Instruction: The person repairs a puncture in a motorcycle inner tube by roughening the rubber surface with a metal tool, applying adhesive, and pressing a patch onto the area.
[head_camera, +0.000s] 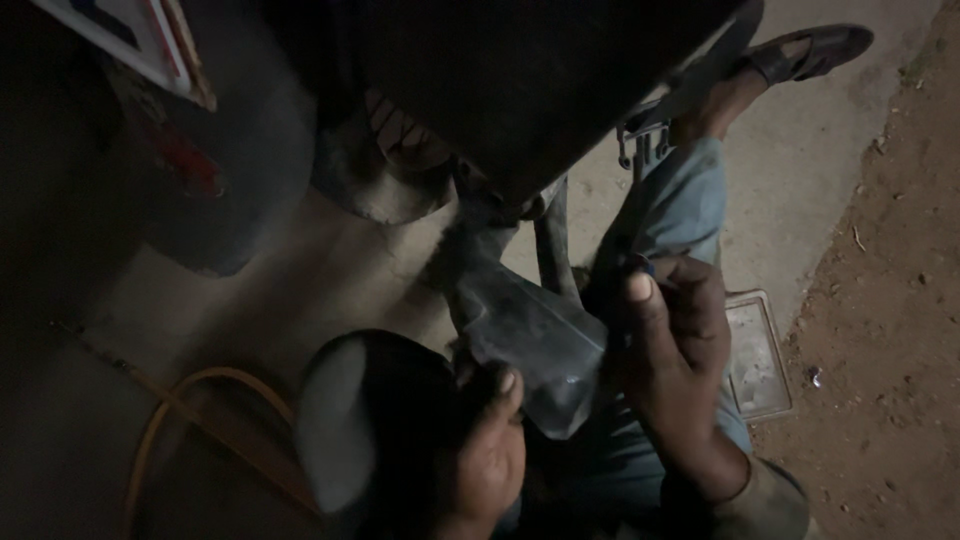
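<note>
My left hand (490, 445) grips the lower edge of a grey, shiny curved panel (525, 335) that hangs below a dark motorcycle body (520, 90). My right hand (672, 350) is at the panel's right edge. Its thumb is up and its fingers are curled around a thin dark tool (628, 300) with a small blue tip. What kind of tool it is cannot be made out in the dim light. A rounded dark object with a pale grey rim (345, 425) sits just left of my left hand.
My leg in blue jeans (680, 205) stretches to a sandalled foot (800, 52) on the concrete. A flat rectangular tray (757, 352) lies beside my right hand. A tyre (215, 180) stands at left, an orange hose (190, 400) curves below it, and bare dirt (890, 300) lies at right.
</note>
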